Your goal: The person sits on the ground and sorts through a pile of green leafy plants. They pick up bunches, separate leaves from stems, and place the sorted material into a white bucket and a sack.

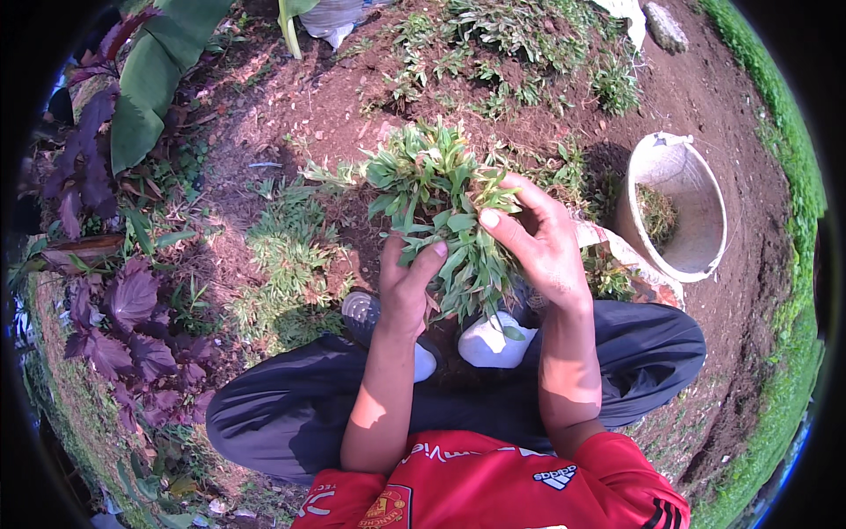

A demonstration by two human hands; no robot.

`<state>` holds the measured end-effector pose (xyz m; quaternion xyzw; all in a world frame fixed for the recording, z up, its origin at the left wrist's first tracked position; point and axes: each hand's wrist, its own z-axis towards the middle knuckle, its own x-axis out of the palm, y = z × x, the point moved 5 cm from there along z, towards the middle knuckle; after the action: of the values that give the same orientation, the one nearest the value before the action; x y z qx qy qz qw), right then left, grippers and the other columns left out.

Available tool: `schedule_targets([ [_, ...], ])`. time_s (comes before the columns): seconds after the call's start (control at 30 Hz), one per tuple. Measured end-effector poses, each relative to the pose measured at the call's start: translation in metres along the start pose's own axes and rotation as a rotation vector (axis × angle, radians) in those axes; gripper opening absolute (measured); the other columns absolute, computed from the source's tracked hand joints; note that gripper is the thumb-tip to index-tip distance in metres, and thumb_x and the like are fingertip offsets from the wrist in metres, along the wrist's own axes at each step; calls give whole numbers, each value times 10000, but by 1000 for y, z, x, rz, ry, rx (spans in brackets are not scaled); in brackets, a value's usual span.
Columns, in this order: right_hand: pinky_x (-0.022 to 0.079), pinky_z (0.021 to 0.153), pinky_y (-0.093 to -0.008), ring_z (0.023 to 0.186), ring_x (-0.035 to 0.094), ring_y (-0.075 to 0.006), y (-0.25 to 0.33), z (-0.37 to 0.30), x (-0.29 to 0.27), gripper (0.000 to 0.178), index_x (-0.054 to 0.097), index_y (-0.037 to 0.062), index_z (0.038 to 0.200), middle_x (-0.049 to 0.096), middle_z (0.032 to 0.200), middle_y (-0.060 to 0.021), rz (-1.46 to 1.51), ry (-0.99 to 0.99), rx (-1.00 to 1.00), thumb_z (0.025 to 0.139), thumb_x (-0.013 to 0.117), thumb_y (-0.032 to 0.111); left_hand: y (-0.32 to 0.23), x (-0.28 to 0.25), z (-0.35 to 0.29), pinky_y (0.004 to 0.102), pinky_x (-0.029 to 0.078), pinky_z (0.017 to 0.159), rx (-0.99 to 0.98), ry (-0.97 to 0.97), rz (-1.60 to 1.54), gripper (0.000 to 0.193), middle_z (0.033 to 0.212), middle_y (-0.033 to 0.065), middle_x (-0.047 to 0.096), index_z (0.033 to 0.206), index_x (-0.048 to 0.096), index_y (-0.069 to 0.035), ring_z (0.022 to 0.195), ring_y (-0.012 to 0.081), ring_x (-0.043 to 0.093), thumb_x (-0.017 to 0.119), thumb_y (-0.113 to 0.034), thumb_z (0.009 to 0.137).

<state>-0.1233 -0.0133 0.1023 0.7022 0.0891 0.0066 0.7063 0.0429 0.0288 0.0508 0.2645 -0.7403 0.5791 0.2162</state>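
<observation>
A leafy clump of green plants (441, 189) is held up between my two hands, above my feet. My left hand (407, 280) grips its lower left side, thumb pressed on the leaves and the other fingers mostly hidden behind. On the right side, my right hand (542, 238) pinches some leaves between thumb and fingers. Some yellowed and reddish-brown leaves show among the green ones. Whether roots hang from the clump I cannot tell.
A whitish bucket (718, 212) with some plant matter inside leans to my right, near a pale sack (630, 256). More low plants (291, 256) grow at left and ahead. Purple-leaved plants (132, 309) and a large green leaf (154, 88) stand farther left. A stone (665, 28) lies at far right.
</observation>
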Motion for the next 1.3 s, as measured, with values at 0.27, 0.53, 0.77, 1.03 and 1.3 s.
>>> schedule_targets([
  [0.27, 507, 1053, -361, 1190, 695, -259, 15, 2, 13, 584, 661, 0, 1327, 724, 1275, -165, -279, 17, -275, 754, 772, -20, -6, -7, 4, 321, 522, 966, 104, -145, 292, 466, 1231, 104, 664, 1388, 525, 12, 1135, 176, 643, 713, -73, 971],
  [0.53, 566, 931, -317, 1057, 748, -202, -17, 1, 12, 320, 759, 21, 1185, 781, 1143, -149, -148, -145, -131, 878, 692, -36, -11, -2, 2, 340, 521, 1008, 44, -38, 156, 799, 1395, 160, 569, 1568, 310, 46, 1231, 208, 607, 743, -79, 908],
  [0.77, 557, 826, -258, 918, 694, -77, -25, 2, 11, 237, 769, -11, 1154, 800, 1028, -77, -50, -183, -55, 937, 676, -2, -8, -3, 5, 362, 411, 1124, 91, 37, 251, 842, 1410, 117, 570, 1515, 435, 12, 1291, 199, 541, 802, 59, 759],
  [1.03, 552, 830, -271, 916, 678, -79, -23, 4, 10, 233, 755, -27, 1166, 796, 1018, -71, 60, -122, -63, 959, 698, 65, -9, -3, 3, 363, 430, 1120, 46, 6, 140, 838, 1416, 134, 564, 1530, 417, 21, 1307, 213, 543, 749, 102, 765],
  [1.3, 534, 1015, -373, 1188, 684, -195, 17, 0, 11, 638, 631, 46, 1407, 727, 1284, -155, -111, 89, -223, 825, 860, 169, -9, -5, 4, 378, 514, 1067, 59, 28, 96, 971, 1470, 193, 520, 1629, 219, 16, 1320, 261, 566, 755, 57, 821],
])
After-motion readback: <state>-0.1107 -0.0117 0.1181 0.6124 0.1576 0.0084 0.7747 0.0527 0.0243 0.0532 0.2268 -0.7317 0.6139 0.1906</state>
